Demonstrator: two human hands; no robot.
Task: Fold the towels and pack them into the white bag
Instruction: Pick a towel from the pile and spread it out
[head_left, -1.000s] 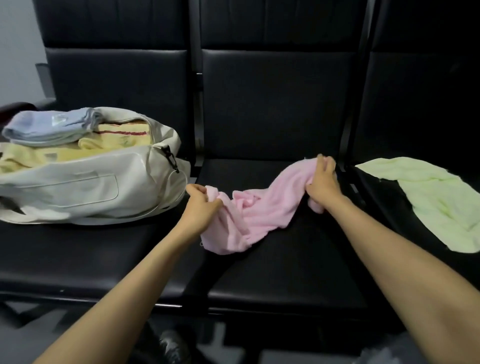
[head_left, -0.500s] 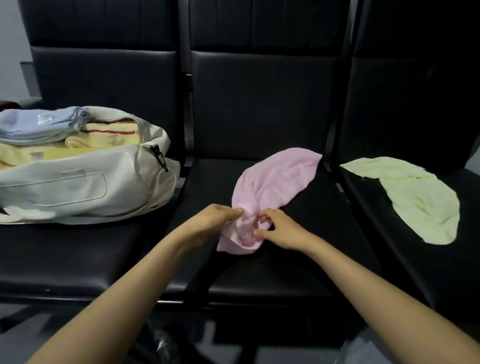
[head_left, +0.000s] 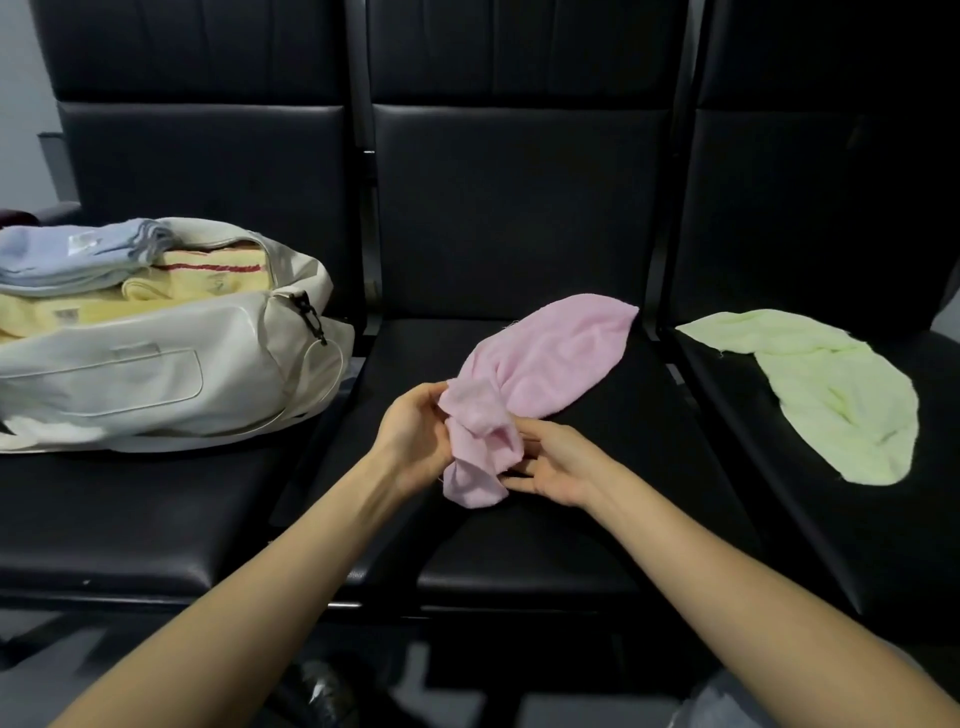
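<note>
While left hand (head_left: 415, 436), right hand (head_left: 558, 465) grip near end, pink towel (head_left: 550, 353) points far-right.

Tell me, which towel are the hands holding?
The pink towel: left hand and right hand both grip its near end. The green towel lies untouched on the right seat; the blue towel and yellow towel sit in the white bag.

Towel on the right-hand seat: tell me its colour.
The towel is pale green, plain with no pattern visible; the head view, the only one, shows it clearly.
</note>
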